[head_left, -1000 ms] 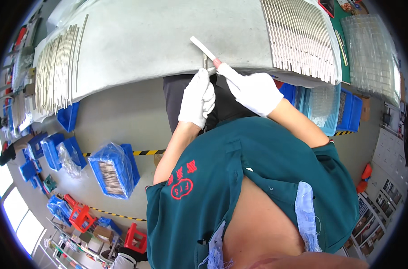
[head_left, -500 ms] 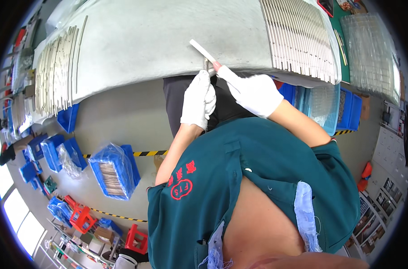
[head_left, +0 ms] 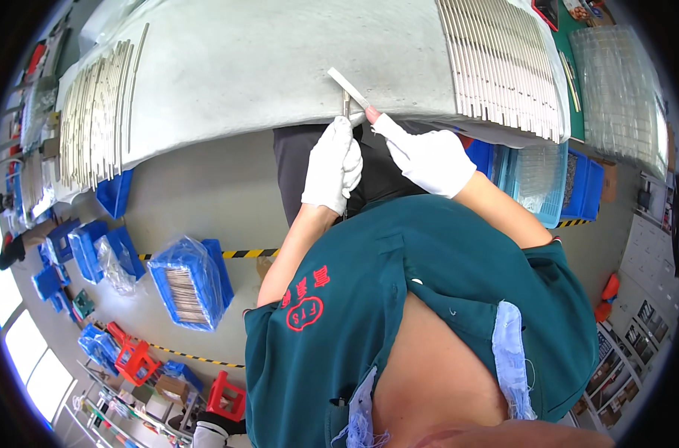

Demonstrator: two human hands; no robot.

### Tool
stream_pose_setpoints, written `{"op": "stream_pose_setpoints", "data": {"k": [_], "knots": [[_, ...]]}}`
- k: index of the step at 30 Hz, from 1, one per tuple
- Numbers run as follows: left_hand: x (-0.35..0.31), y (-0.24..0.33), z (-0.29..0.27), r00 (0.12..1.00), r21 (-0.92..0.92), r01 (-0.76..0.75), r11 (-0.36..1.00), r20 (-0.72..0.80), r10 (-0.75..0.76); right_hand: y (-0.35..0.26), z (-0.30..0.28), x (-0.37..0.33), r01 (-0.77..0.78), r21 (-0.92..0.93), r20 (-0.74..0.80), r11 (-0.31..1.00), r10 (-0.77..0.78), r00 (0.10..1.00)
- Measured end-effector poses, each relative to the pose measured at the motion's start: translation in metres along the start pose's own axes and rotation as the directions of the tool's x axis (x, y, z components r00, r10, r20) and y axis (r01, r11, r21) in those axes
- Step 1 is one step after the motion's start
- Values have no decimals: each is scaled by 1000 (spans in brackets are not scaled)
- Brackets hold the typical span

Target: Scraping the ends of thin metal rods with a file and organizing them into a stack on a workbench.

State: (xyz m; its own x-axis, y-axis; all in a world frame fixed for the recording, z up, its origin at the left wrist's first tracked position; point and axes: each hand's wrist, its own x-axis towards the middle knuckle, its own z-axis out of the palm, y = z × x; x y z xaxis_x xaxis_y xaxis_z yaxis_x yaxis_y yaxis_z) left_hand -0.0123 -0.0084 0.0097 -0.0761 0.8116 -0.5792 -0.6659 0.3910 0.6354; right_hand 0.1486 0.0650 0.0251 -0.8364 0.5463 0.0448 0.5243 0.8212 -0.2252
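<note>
My left hand (head_left: 329,168) wears a white glove and is closed around a thin metal rod (head_left: 346,104), whose tip stands up past the fingers at the table's near edge. In my gloved right hand (head_left: 431,158), a bare fingertip and thumb pinch a narrow white flat stick (head_left: 347,85). The stick slants up to the left and crosses close to the rod's tip; whether they touch I cannot tell. Most of the rod is hidden by the left hand.
A light cloth (head_left: 279,60) covers the table. Rows of thin metal rods lie at its left (head_left: 100,112) and right (head_left: 500,63) ends. Clear plastic trays (head_left: 619,89) stand far right. Blue crates (head_left: 582,183) sit below on the right; a bagged crate (head_left: 186,287) is on the floor.
My right hand and the white stick have shifted slightly to the right and down along the rod's tip. My left hand stays nearly in place, still gripping the rod.
</note>
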Motion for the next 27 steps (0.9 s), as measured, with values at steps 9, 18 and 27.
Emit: {"op": "stream_pose_setpoints", "data": {"k": [9, 18, 27], "knots": [[4, 2, -4, 998, -65, 47, 997, 38, -45, -7, 4, 6, -10, -46, 19, 999, 11, 1000], [1, 9, -5, 993, -61, 49, 997, 108, -43, 3, 5, 22, -177, 271, 16, 946, 179, 984], [-20, 74, 42, 459, 625, -739, -251, 740, 492, 13, 40, -2, -95, 166, -161, 982, 122, 979]]}}
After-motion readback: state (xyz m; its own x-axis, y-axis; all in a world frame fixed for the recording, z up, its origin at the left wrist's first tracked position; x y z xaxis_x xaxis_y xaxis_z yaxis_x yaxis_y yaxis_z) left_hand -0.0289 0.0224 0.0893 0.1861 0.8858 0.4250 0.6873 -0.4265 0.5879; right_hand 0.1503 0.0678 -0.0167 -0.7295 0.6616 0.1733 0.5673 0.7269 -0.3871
